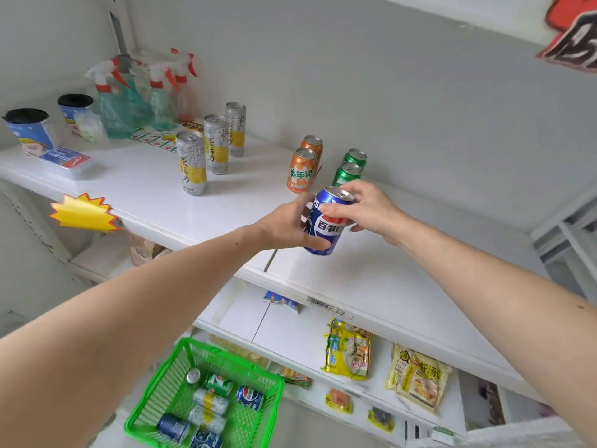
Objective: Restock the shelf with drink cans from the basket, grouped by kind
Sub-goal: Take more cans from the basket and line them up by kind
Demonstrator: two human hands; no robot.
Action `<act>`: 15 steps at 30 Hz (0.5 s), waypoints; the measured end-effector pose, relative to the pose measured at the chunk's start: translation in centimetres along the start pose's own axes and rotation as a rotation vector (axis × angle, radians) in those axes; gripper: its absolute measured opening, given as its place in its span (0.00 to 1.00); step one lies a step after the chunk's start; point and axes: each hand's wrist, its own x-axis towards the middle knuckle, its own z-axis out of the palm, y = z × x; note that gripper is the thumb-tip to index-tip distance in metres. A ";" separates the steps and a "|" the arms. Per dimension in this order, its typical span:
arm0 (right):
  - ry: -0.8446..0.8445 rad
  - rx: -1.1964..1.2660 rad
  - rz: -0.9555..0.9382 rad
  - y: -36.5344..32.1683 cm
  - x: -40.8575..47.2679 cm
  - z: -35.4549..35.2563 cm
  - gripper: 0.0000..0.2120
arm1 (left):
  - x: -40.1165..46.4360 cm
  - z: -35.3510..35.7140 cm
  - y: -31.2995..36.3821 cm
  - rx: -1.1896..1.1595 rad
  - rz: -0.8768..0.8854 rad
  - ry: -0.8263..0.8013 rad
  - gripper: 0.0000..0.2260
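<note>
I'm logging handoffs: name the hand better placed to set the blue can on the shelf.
Probably right. The right hand grips the blue can's top, nearest the bare shelf right of the green cans; the left hand holds its lower side.

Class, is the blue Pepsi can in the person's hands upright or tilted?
Tilted: the Pepsi can, gripped by left hand and right hand, leans top-right above the shelf.

My two arms enter from the lower corners of the frame, the left from the lower left, the right from the lower right. Both are bare from the frame edge to the fingertips: no sleeves, watch, rings or gloves. My left hand and right hand have short, plain nails. A small dark mole marks my right forearm near the right edge.
</note>
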 end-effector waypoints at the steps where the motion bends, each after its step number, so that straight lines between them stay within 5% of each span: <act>1: 0.005 -0.005 0.007 0.4 0.3 -0.6 0.22 | 0.7 0.4 0.3 0.035 0.012 0.006 0.40; 8: -0.032 -0.016 0.073 2.1 1.6 -5.0 0.10 | 5.5 2.0 1.4 0.051 0.066 -0.089 0.34; 15: -0.078 -0.147 0.095 4.9 3.6 -9.2 0.22 | 8.8 5.8 3.1 0.086 0.039 -0.104 0.38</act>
